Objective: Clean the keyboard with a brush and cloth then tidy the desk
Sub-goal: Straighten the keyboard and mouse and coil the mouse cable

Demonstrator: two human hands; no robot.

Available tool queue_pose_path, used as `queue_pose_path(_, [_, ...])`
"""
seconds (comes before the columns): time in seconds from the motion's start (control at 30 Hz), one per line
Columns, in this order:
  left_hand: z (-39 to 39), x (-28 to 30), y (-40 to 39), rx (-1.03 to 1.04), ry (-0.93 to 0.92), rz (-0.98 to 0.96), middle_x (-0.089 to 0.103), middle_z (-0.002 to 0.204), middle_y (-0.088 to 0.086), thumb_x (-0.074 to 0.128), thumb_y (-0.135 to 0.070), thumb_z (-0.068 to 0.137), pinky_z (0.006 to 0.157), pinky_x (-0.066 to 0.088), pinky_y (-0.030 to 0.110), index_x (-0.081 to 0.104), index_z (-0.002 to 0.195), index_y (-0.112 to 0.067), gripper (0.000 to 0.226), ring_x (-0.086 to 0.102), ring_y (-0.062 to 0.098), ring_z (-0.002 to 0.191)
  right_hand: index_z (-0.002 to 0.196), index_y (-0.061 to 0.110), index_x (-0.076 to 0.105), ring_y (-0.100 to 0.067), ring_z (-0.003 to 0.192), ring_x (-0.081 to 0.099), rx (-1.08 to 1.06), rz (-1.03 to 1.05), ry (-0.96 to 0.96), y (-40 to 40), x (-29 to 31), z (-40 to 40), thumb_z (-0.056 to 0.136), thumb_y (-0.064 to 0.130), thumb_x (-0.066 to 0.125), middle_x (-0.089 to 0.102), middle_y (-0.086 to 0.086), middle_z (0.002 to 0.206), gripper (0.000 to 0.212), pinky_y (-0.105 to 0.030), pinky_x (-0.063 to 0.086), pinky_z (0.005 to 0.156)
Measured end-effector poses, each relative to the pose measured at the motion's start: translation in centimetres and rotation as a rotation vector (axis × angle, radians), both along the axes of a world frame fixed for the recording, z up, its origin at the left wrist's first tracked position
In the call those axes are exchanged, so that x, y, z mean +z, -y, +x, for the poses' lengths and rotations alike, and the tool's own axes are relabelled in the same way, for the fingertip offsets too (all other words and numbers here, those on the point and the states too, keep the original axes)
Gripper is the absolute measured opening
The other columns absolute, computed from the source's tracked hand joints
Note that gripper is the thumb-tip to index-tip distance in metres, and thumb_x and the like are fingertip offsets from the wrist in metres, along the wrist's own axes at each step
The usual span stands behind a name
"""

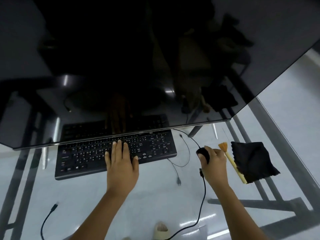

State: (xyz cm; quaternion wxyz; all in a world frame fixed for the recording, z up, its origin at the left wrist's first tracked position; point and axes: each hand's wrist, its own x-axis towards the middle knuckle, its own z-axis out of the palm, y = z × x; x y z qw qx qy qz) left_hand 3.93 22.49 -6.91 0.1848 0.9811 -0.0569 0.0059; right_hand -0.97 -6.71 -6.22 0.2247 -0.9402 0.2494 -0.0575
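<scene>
While the left hand (121,158) lies flat on the keyboard (114,153) | right hand (213,161) cups the mouse (204,154), seemingly | brush (231,161), cloth (252,161) untouched at 3 o'clock | next: take brush.

keyboard (97,158): black, flat on the glass desk (121,205), far edge under the monitor, tilted slightly.
brush (232,161): pale wooden handle, orange bristles pointing far, right of the keyboard.
cloth (251,161): black, crumpled, touching the brush's right side.
</scene>
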Motion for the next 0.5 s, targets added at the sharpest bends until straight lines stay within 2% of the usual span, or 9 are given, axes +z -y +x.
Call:
queue_pose_path(0.1, [-0.2,-0.5,-0.2,-0.013,0.003,0.024,0.029,0.154,0.017,0.021,-0.045,0.094,0.116,0.015,0.055,0.039,0.142,0.000,0.069,0.019,0.030,0.145,0.123,0.009,0.062,-0.038,0.103,0.052,0.026,-0.029,0.074,-0.4,-0.3,2.7,0.092,0.021,0.063,0.053,-0.021,0.119,0.034,-0.049,0.052,0.086])
queue_pose_path(0.23, [-0.1,-0.6,0.1,-0.005,0.010,0.019,0.028,0.155,0.016,0.022,-0.046,0.095,0.116,0.014,0.055,0.038,0.143,0.000,0.068,0.018,0.028,0.145,0.127,0.009,0.060,-0.038,0.109,0.047,0.017,-0.056,0.066,-0.6,-0.4,6.4,0.096,0.026,0.056,0.052,-0.021,0.122,0.036,-0.048,0.047,0.090])
queue_pose_path(0.4, [-0.1,-0.7,0.0,-0.007,0.009,0.035,0.027,0.155,0.015,0.023,-0.045,0.096,0.117,0.013,0.054,0.037,0.143,-0.001,0.067,0.017,0.028,0.146,0.119,0.007,0.063,-0.036,0.112,0.048,-0.018,-0.117,0.049,0.2,-0.3,8.8,0.098,0.031,0.049,0.054,-0.020,0.123,0.035,-0.043,0.041,0.095])
queue_pose_path(0.5, [-0.2,-0.9,-0.1,-0.016,0.015,0.046,0.027,0.155,0.015,0.024,-0.044,0.096,0.116,0.014,0.054,0.037,0.143,-0.001,0.065,0.018,0.028,0.145,0.116,0.006,0.064,-0.036,0.111,0.049,-0.009,-0.135,0.067,0.3,-0.5,9.0,0.098,0.032,0.049,0.055,-0.021,0.123,0.035,-0.043,0.042,0.094])
